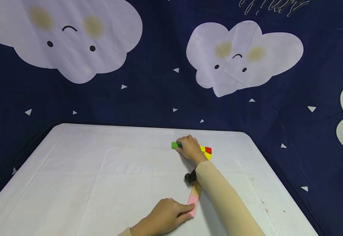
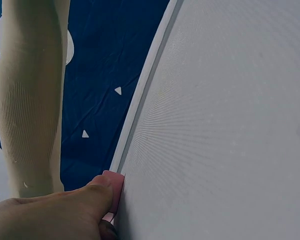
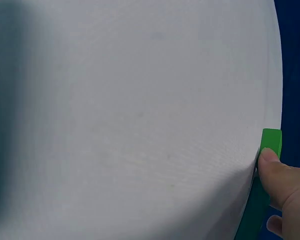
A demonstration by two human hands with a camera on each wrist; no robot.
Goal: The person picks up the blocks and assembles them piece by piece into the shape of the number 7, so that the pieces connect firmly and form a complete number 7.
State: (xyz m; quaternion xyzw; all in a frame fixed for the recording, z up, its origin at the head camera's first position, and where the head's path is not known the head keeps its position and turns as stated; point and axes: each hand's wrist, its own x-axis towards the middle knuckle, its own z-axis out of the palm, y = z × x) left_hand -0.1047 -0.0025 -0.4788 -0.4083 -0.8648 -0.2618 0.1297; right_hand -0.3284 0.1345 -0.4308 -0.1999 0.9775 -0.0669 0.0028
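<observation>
A pink block (image 1: 192,204) lies at the near end of a row of blocks on the white table. My left hand (image 1: 166,214) pinches it between thumb and index finger, and the left wrist view shows the same pink block (image 2: 117,190) in its grip. At the far end my right hand (image 1: 190,148) holds a green block (image 1: 174,145). In the right wrist view the thumb presses on this bright green block (image 3: 272,140), with a darker green piece (image 3: 254,207) below it. A tan block (image 1: 196,189) adjoins the pink one. My right sleeve hides part of the row.
Yellow (image 1: 208,155) and red blocks (image 1: 208,150) sit just right of my right hand. A black rounded object (image 1: 190,177) lies beside my right forearm. The white table (image 1: 100,183) ends at a dark blue cloth (image 1: 159,98) printed with clouds.
</observation>
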